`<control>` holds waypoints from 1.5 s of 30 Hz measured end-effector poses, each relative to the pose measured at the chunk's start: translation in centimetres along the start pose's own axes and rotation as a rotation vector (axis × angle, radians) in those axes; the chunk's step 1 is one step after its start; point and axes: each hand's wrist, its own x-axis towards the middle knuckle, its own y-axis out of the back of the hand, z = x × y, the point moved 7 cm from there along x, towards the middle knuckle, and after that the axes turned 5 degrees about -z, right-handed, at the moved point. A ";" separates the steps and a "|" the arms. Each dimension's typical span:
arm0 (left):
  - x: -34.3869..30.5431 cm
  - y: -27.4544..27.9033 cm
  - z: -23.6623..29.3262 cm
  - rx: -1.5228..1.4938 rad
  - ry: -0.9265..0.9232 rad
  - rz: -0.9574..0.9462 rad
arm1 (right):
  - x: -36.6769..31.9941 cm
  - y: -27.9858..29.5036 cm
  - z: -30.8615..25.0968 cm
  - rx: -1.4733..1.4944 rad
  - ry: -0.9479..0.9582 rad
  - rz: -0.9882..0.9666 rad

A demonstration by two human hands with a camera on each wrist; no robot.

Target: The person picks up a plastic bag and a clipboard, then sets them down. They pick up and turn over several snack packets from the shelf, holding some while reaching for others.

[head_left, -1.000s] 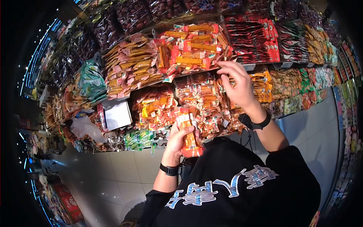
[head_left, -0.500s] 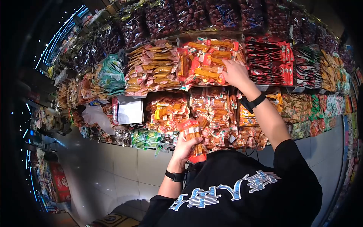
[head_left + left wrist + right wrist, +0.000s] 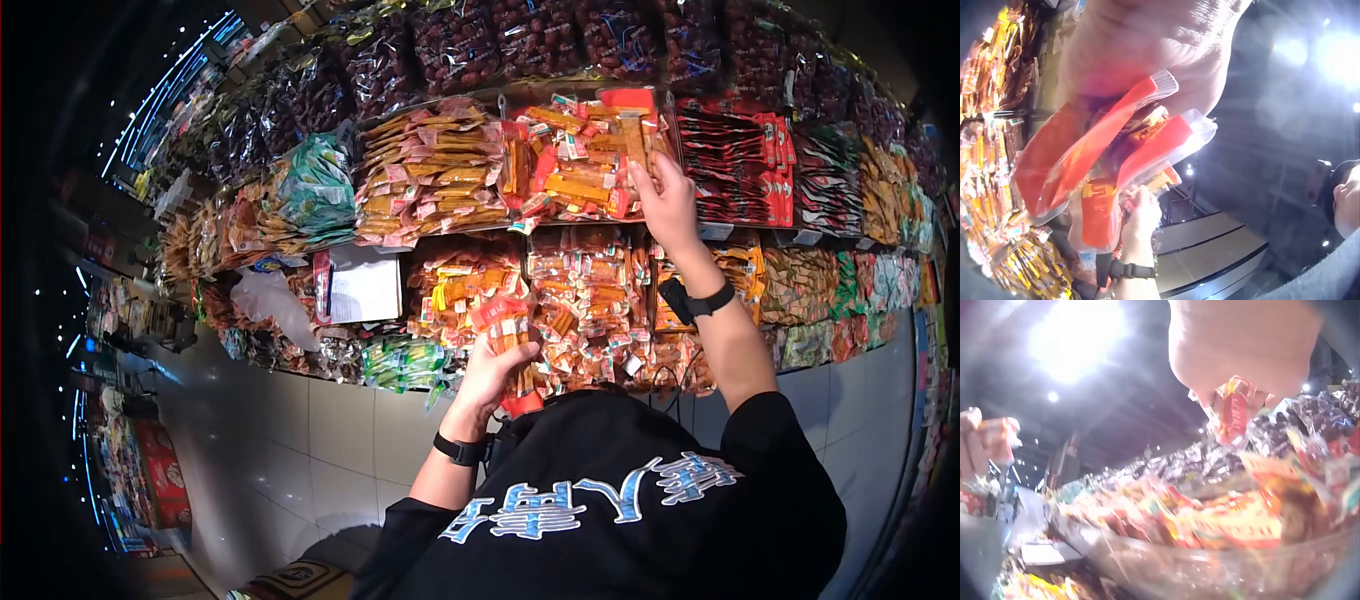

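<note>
My left hand [image 3: 492, 378] is curled round a bundle of red-and-orange snack packets [image 3: 508, 340], held upright close to my chest, just in front of the lower bins. My right hand [image 3: 668, 200] is up at the clear bin [image 3: 1229, 565] on the higher shelf. Its fingertips are closed in a pinch on the top edge of one long packet [image 3: 632, 118], which stands raised above the pile.

That pinch worries me. It catches only the sealed end of slick film, so I judge the packet could slide free if I pull fast. The pile is heaped to the bin's front wall, and a lifted packet could drag its neighbours over the lip and onto the tiled floor [image 3: 330, 440].

The left wrist view shows the bundle fanned out, not squared. I judge its outer packets could slip from my grip if I tilt the hand or push another one in.
</note>
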 end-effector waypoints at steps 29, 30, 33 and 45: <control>1.7 -6.7 3.9 -0.114 -0.023 -0.284 | -11.0 -1.6 -11.2 -0.036 0.385 -0.161; 1.7 -6.8 4.0 -0.110 -0.031 -0.270 | -10.9 -1.5 -11.1 -0.024 0.355 -0.161; 1.7 -7.1 4.0 -0.111 -0.053 -0.250 | -10.8 -1.5 -11.2 0.045 0.287 -0.126; 2.1 -6.0 1.7 -0.125 0.039 -0.162 | -11.2 -3.5 -11.1 0.100 0.228 -0.278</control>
